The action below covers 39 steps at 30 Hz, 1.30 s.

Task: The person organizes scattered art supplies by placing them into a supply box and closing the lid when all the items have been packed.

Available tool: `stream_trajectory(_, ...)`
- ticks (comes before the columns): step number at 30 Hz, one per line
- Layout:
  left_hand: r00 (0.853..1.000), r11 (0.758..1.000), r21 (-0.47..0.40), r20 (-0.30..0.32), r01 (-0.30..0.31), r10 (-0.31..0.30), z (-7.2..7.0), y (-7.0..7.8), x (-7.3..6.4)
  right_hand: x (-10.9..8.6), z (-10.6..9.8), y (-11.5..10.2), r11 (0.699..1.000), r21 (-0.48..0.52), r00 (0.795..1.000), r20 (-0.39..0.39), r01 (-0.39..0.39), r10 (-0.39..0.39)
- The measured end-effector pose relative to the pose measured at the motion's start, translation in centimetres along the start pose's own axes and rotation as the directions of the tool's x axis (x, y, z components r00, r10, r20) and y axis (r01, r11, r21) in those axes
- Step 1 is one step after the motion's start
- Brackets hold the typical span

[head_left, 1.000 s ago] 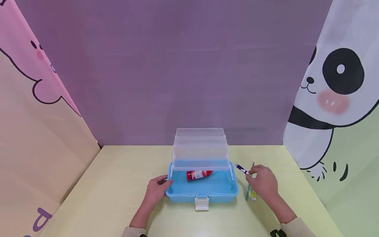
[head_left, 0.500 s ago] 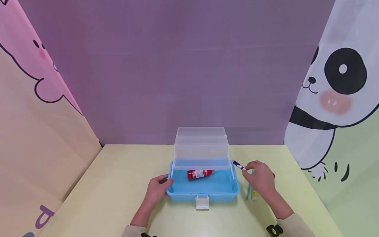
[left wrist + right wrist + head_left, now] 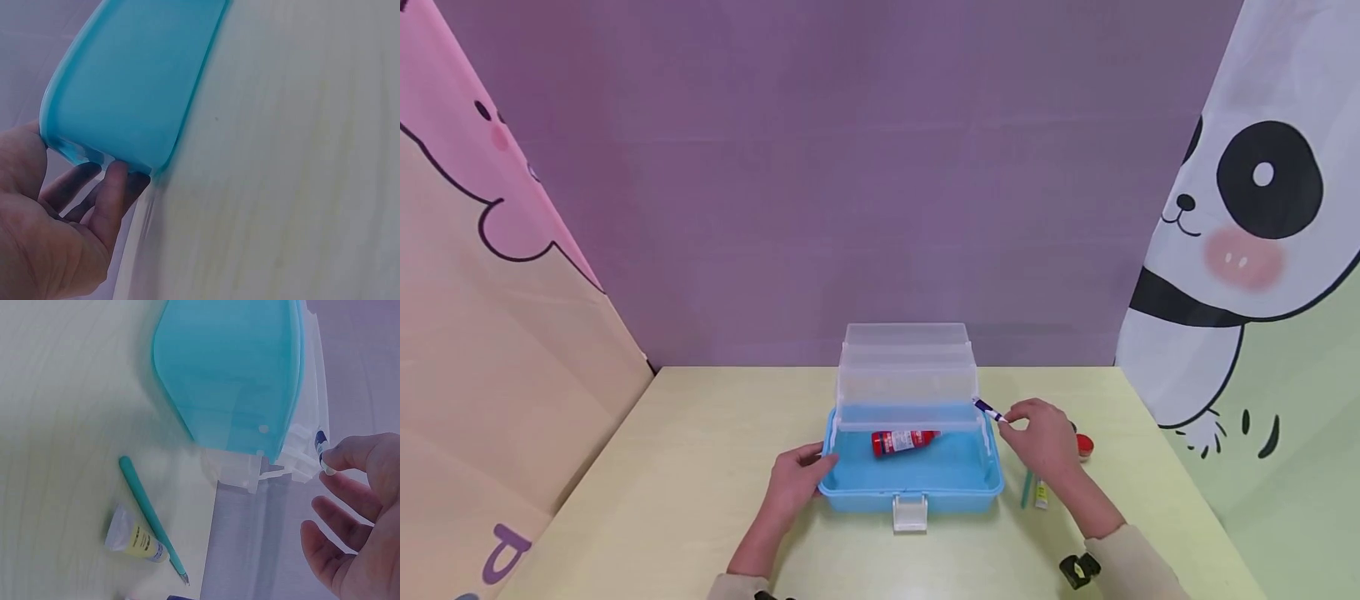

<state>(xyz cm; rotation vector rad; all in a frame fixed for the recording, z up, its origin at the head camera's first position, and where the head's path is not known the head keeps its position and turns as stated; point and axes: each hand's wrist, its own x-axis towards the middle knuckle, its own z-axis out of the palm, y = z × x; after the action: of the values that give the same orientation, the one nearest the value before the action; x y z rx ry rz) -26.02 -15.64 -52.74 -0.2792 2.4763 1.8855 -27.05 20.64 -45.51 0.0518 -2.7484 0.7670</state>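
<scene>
In the head view a light-blue box (image 3: 955,502) stands on the table, its clear lid (image 3: 907,367) raised at the back. A red bottle (image 3: 904,442) with a white label lies inside. My left hand (image 3: 793,478) grips the box's left end, thumb over the rim and fingers against the outer wall (image 3: 125,81). Between thumb and forefinger my right hand (image 3: 1042,439) pinches a small dark-blue and white tube (image 3: 988,409), held by the box's right back corner. In the right wrist view the tube (image 3: 321,445) is partly hidden by the fingertips.
Right of the box lie a teal-handled tool (image 3: 150,512) with a metal tip and a small yellow tube (image 3: 142,541). Beyond the right wrist sits a round red thing (image 3: 1084,447), partly covered. A white latch (image 3: 910,513) hangs at the box's front.
My right hand has carried the dark-blue and white tube left and slightly up, toward the box's back corner. The red thing behind it has come into sight. My left hand keeps its place.
</scene>
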Motion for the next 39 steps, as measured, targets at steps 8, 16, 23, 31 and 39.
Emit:
stream_trajectory(8, 1.000, 1.000, -0.013, -0.003, 0.008, -0.008, 0.1, -0.3, -0.2, 0.5, 0.2, -0.4, 1.000, 0.000, 1.000, 0.011, -0.010, 0.010)
stream_trajectory(16, 1.000, 1.000, -0.018, -0.001, -0.002, 0.002, 0.0, -0.1, -0.2, 1.0, 0.6, -1.4, 0.999, 0.012, 0.998, 0.053, -0.037, 0.037)
stream_trajectory(23, 1.000, 1.000, -0.028, 0.002, -0.010, 0.010, 0.0, -0.1, -0.2, 1.6, 0.8, -1.7, 1.000, 0.013, 0.999, 0.049, 0.003, -0.004)
stream_trajectory(31, 1.000, 1.000, -0.027, -0.008, 0.001, -0.002, 0.0, -0.3, -0.2, 2.3, 0.9, -2.1, 1.000, 0.016, 0.998, 0.069, 0.015, -0.016)
stream_trajectory(39, 1.000, 1.000, 0.001, -0.013, 0.007, -0.007, 0.0, -0.1, -0.4, 3.0, 0.8, -2.1, 1.000, -0.007, 0.996, 0.088, 0.025, -0.025)
